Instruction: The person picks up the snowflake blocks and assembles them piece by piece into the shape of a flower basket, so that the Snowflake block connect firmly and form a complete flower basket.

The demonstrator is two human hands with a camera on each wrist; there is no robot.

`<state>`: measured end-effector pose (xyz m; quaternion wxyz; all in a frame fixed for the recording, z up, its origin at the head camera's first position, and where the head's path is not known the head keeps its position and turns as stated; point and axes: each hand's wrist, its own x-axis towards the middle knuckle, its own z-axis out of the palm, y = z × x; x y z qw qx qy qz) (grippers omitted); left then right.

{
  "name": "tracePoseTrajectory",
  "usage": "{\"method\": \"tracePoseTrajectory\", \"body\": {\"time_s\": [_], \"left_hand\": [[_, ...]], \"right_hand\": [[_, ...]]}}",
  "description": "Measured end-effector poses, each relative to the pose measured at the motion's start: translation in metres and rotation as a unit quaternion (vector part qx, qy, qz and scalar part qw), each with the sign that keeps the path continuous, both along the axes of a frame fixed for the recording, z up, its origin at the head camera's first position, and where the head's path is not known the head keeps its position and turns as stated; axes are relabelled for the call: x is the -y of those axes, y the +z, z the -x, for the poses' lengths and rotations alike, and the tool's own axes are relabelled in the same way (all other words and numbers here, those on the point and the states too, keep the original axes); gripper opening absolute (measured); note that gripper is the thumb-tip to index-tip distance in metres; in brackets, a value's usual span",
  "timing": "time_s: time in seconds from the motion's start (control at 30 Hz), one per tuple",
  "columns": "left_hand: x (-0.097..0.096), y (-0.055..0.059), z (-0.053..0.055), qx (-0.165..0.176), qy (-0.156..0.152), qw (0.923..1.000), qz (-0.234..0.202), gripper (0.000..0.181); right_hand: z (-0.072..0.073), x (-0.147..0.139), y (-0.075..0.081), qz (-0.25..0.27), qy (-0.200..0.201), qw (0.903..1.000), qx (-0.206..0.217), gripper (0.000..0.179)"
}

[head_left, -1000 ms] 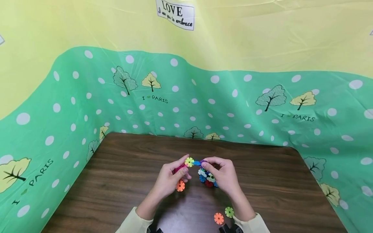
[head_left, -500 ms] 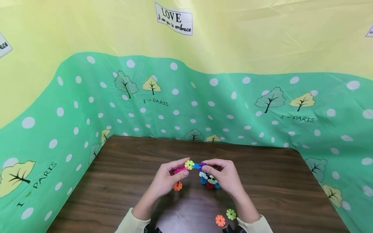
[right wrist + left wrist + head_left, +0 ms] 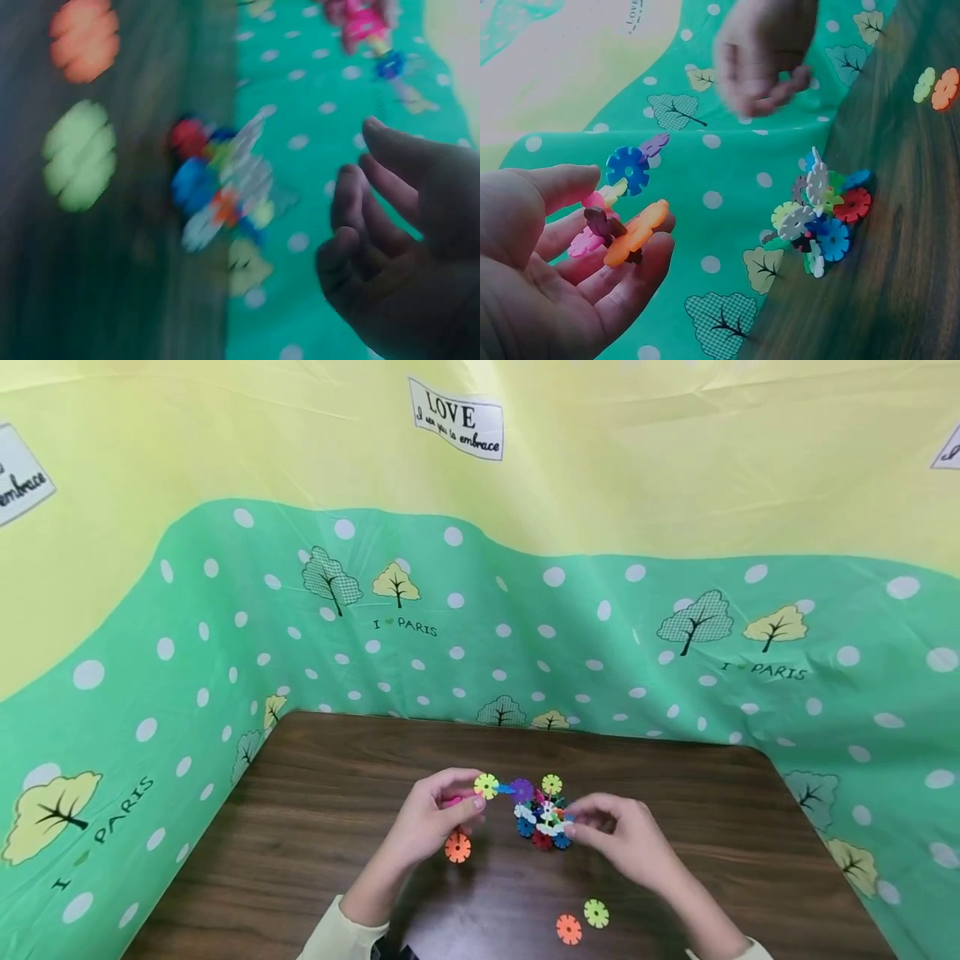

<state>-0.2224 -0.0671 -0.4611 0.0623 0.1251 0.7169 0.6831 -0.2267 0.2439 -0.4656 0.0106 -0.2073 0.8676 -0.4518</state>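
Observation:
My left hand grips a chain of notched plastic snowflake discs between thumb and fingers. In the head view its yellow disc and purple disc stick out to the right, joined by a blue one seen edge-on. Pink, brown and orange discs of the chain lie against the fingers in the left wrist view. My right hand holds nothing; its fingers are loosely bent in the right wrist view. In the head view it appears beside a multicoloured cluster of joined discs on the table.
A loose orange disc and a loose green disc lie flat on the dark wooden table, nearer the front. A green and yellow printed cloth hangs behind the table and along its sides.
My right hand has let go of the chain's purple disc and moved right and down, uncovering more of the cluster. My left hand keeps hold of the chain in nearly the same place.

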Motion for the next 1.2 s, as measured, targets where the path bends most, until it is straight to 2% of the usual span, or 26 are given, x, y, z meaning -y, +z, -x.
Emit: {"method": "tracePoseTrajectory", "body": {"time_s": [0.07, 0.17, 0.23, 0.3, 0.4, 0.53, 0.67, 0.83, 1.03, 1.2], "left_hand": [[0.000, 0.001, 0.000, 0.002, 0.002, 1.0000, -0.001, 0.040], [0.001, 0.003, 0.000, 0.000, 0.011, 0.9999, 0.006, 0.039], [0.001, 0.003, 0.000, -0.002, 0.016, 0.9998, 0.010, 0.038], [0.001, 0.003, 0.000, -0.003, 0.020, 0.9997, 0.014, 0.037], [0.001, 0.003, 0.000, 0.001, 0.021, 0.9997, 0.011, 0.037], [0.000, 0.001, 0.000, 0.012, 0.022, 0.9996, -0.009, 0.035], [-0.001, 0.000, 0.000, 0.027, 0.017, 0.9985, -0.044, 0.034], [-0.001, 0.001, 0.001, 0.034, 0.019, 0.9975, -0.058, 0.032], [0.001, 0.004, -0.001, 0.040, 0.025, 0.9969, -0.063, 0.041], [0.001, 0.004, -0.002, 0.046, 0.017, 0.9961, -0.074, 0.051]], "right_hand": [[-0.004, -0.013, -0.009, -0.031, 0.031, 0.9986, 0.031, 0.015], [-0.008, -0.028, -0.025, -0.071, 0.080, 0.9904, 0.088, 0.016], [-0.010, -0.033, -0.036, -0.089, 0.101, 0.9838, 0.119, 0.017], [-0.012, -0.035, -0.046, -0.105, 0.111, 0.9794, 0.132, 0.018], [-0.015, -0.035, -0.056, -0.120, 0.113, 0.9781, 0.126, 0.023], [-0.019, -0.032, -0.059, -0.135, 0.113, 0.9797, 0.096, 0.025], [-0.022, -0.030, -0.057, -0.139, 0.112, 0.9806, 0.081, 0.013], [-0.023, -0.030, -0.056, -0.141, 0.127, 0.9787, 0.077, 0.006], [-0.024, -0.034, -0.051, -0.145, 0.155, 0.9731, 0.090, 0.019], [-0.023, -0.032, -0.048, -0.150, 0.143, 0.9740, 0.091, 0.017]]}}
